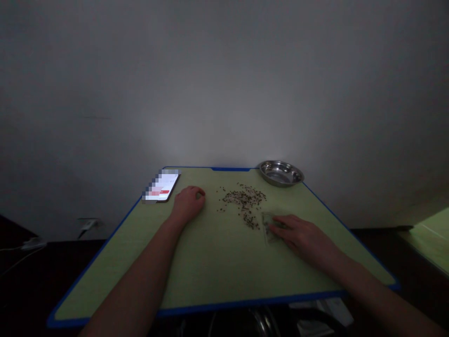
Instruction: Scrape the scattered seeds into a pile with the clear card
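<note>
My left hand [189, 202] rests on the table left of a scatter of small dark seed-like grains [243, 199]. Its fingers are curled in, and I see nothing between them. On the other side, my right hand [301, 234] grips the right part of a small clear plastic bag [268, 229] that lies flat on the table, just right of the grains' near end. The fingers partly cover the bag, so its contents are hard to make out. Most grains lie in a loose patch between the two hands, with a smaller cluster trailing toward the bag.
A shallow round metal bowl [280, 174] stands at the table's far right corner. At the far left lies a phone [163, 185] with its screen lit. The pale green table [210, 267] has a blue rim and meets a grey wall [224, 93]. A socket [89, 224] with a plug is at the left.
</note>
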`<act>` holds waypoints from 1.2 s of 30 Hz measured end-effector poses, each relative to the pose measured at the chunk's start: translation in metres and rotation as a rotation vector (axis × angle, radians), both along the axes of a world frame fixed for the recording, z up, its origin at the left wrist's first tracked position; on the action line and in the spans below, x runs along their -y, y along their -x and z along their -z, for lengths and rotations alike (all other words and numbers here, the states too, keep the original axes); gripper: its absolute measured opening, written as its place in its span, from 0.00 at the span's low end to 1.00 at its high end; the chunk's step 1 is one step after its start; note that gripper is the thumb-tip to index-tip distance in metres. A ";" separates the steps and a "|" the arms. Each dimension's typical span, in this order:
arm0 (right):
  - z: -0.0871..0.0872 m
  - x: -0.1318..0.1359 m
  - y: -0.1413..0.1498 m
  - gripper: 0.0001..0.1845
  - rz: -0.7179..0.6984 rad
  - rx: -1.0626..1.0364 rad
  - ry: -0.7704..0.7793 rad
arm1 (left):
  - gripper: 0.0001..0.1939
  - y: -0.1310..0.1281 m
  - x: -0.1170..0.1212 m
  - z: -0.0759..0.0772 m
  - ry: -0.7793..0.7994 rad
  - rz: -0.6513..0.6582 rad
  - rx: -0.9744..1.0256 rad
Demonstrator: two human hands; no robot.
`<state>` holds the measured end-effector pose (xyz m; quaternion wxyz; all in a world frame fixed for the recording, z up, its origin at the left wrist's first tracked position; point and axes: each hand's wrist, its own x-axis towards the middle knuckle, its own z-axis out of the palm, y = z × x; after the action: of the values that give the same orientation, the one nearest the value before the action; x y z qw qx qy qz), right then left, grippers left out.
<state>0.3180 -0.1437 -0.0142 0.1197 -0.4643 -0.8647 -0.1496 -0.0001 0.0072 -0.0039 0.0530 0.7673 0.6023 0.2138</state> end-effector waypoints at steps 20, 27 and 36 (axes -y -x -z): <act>-0.039 0.001 -0.006 0.16 0.044 -0.163 -0.124 | 0.17 0.000 -0.001 0.000 0.010 -0.007 -0.006; -0.032 -0.053 -0.044 0.13 0.271 -0.466 0.325 | 0.17 0.001 -0.002 0.000 0.005 -0.006 -0.009; -0.009 -0.031 -0.031 0.16 0.303 -0.631 0.480 | 0.17 0.001 -0.002 0.001 -0.009 0.008 -0.009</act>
<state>0.3488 -0.1128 -0.0051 0.2438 -0.6238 -0.7179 0.1897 -0.0009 0.0092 -0.0052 0.0479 0.7709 0.5985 0.2129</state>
